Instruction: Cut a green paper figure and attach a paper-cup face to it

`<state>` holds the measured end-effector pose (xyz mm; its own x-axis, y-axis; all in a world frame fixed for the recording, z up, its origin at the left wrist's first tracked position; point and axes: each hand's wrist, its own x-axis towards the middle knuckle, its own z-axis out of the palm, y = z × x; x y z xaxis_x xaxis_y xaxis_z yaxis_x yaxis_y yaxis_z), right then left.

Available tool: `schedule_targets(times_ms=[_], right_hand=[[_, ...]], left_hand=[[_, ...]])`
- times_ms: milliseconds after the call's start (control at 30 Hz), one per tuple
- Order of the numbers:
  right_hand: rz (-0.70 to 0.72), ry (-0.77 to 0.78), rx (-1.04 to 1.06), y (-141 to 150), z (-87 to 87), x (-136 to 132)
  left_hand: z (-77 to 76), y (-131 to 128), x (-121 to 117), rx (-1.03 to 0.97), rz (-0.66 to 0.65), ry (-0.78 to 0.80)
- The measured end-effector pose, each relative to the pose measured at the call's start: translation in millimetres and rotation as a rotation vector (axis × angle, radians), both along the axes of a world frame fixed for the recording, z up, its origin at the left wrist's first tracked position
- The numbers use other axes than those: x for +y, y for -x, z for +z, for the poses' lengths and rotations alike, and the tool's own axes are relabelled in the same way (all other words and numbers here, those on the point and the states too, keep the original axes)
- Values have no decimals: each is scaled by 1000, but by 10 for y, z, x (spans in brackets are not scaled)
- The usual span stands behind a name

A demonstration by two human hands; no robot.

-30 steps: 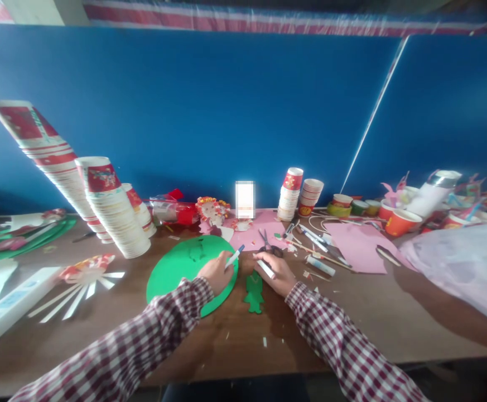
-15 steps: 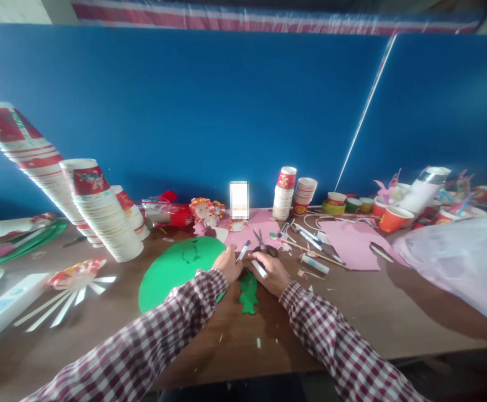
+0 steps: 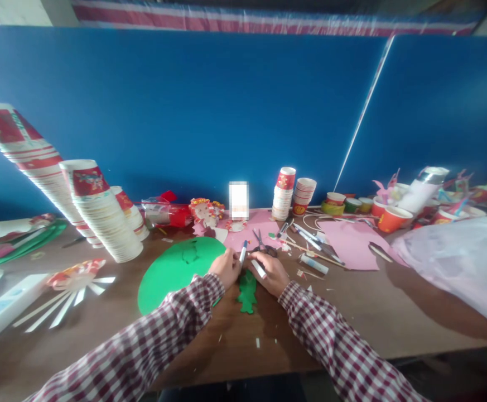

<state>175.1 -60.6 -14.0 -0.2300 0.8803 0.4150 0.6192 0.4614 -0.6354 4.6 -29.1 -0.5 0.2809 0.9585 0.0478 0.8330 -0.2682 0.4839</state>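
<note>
Green wavy-edged cutout (image 3: 247, 294) lies on the brown desk (image 3: 264, 357) at six o'clock; beyond, the inward-bent left hand (image 3: 225, 268) pinches a blue-ended white marker (image 3: 242, 255) in a narrow grip, the right hand (image 3: 273, 272) curls round a white tube (image 3: 259, 269); red-and-white paper cups (image 3: 282, 204) nest at one o'clock.

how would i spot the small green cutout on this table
On the brown table, find the large, rounded green sheet. To its right, between the left hand and right hand, is the green cutout, far smaller and with a wavy, notched outline.
</note>
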Motion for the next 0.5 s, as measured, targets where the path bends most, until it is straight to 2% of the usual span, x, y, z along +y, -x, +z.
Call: schedule_targets(times_ms=[167,500], right_hand=[[-20,13,-18,5,-16,10],[-61,11,-34,24,-75,34]], left_hand=[[-16,170,-231,-30,-100,-96],[-34,419,-670,-8,-483,-289]])
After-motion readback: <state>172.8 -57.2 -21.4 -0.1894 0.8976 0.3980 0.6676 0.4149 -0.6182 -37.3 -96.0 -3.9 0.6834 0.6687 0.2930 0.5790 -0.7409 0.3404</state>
